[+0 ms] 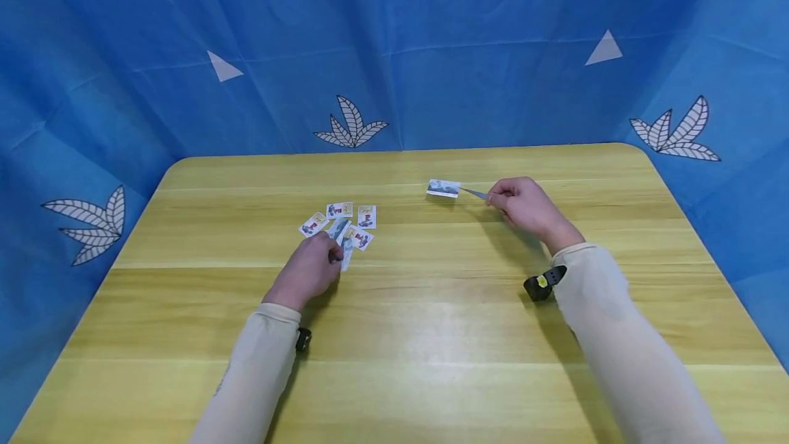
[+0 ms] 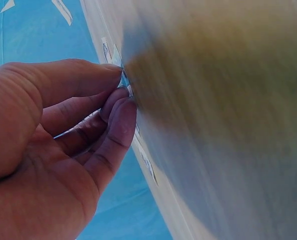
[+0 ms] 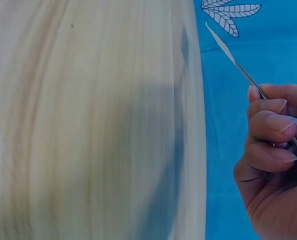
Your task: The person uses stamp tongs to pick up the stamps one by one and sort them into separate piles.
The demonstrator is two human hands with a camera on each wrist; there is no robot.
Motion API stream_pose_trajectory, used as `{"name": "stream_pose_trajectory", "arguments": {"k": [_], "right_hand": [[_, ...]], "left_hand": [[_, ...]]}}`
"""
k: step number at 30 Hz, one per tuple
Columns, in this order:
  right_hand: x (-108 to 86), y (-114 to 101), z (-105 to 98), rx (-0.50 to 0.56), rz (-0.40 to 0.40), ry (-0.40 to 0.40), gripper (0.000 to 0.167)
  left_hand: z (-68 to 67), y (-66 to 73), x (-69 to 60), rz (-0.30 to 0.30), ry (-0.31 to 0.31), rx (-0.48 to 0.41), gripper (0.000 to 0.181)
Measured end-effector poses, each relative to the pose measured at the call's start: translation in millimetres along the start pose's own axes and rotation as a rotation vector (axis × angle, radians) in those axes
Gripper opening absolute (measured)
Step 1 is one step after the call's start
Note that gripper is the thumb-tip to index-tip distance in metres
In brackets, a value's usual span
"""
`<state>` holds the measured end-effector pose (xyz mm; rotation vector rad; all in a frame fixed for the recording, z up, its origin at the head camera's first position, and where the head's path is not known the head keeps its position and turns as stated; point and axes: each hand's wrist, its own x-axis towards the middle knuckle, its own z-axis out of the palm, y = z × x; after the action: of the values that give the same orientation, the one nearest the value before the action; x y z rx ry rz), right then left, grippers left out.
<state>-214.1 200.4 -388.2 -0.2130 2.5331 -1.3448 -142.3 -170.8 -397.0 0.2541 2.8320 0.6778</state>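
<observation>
Four picture cards (image 1: 366,216) lay in a loose arc on the left half of the wooden tabletop (image 1: 431,334), and at least two blue-grey cards (image 1: 346,252) sat in the middle of that arc, overlapping beside the lowest picture card. The left hand (image 1: 306,266) stood in the way there, hiding part of the blue-grey cards from the head view. Its fingers were curled with the tips drawn close together at the edge of those cards; whether they pinched one could not be told. The right hand (image 1: 520,207), well apart, held one thin tool (image 3: 248,77) between thumb and curled fingers, and at the tool's tip hung a seventh visible piece, a single card (image 1: 443,188), raised off the tabletop with its shadow beneath. Each arm wore a pale sleeve (image 1: 622,341), and two black devices (image 1: 542,284) showed, one at each wrist. Beyond the far edge and along both sides, blue cloth (image 1: 456,88) closed in the tabletop, printed with three leaf clusters (image 1: 351,125) and four white triangles (image 1: 604,48), two of them cut off by the top of the head view.
</observation>
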Motion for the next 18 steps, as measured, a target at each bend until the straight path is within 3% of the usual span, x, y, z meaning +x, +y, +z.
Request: {"name": "stream_pose_trajectory", "arguments": {"k": [18], "right_hand": [[8.6,9.1,-17.4,0.034,0.075,0.021,0.031]], "left_hand": [[0.8,0.3,1.1,-0.045,-0.017,-0.01,0.009]]}}
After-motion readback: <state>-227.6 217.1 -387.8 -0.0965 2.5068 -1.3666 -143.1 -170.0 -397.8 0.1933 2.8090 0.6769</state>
